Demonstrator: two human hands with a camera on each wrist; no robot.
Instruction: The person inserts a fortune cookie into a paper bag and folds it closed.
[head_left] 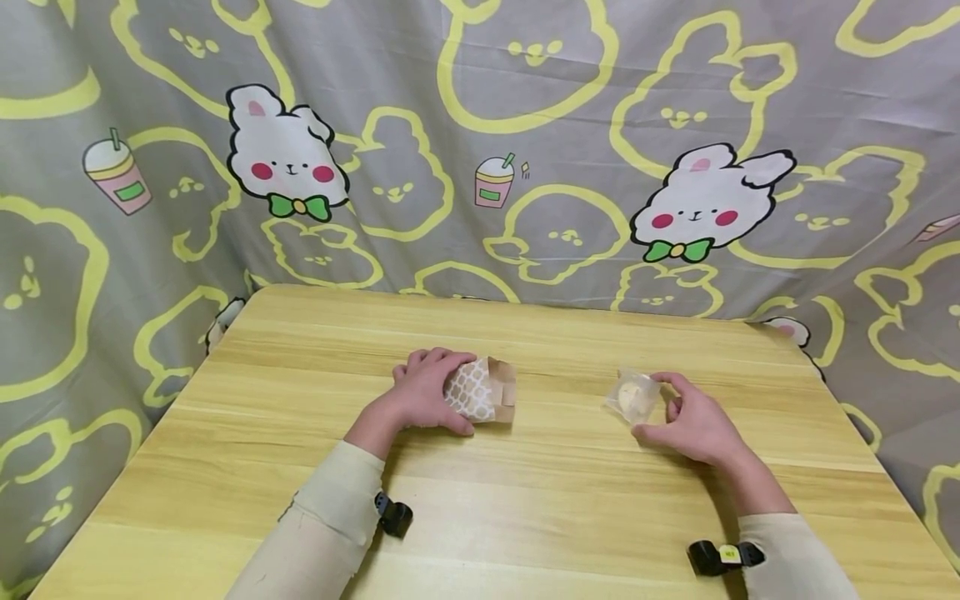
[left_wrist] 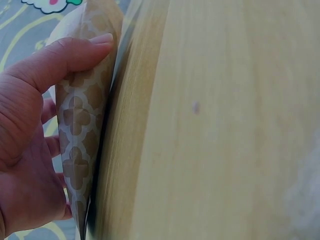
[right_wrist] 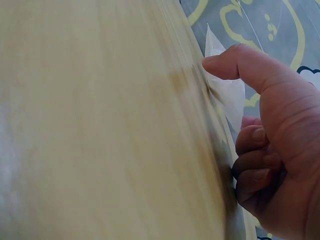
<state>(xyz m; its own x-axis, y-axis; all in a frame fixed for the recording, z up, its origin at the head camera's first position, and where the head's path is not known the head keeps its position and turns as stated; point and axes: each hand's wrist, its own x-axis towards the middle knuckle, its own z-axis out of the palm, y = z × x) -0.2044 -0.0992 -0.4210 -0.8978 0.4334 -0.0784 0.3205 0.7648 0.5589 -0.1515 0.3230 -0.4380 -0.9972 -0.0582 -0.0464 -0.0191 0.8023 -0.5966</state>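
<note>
A brown paper bag (head_left: 470,390) with a white lattice print lies on the table, its mouth facing right. My left hand (head_left: 431,390) grips it from the left, thumb on the near side and fingers on the far side. In the left wrist view the thumb presses on the patterned paper bag (left_wrist: 82,125). Further right, my right hand (head_left: 693,421) pinches a small translucent packet (head_left: 633,397) at its right edge. Something round and pale shows inside that packet. The right wrist view has the packet (right_wrist: 227,97) edge-on beside the thumb, the other fingers curled below.
Both hands are over a light wood-grain table (head_left: 480,517). A grey curtain (head_left: 420,75) with rabbit drawings hangs behind its far edge and along the sides. Black wrist cameras are strapped to the left sleeve (head_left: 322,508) and the right sleeve (head_left: 795,554).
</note>
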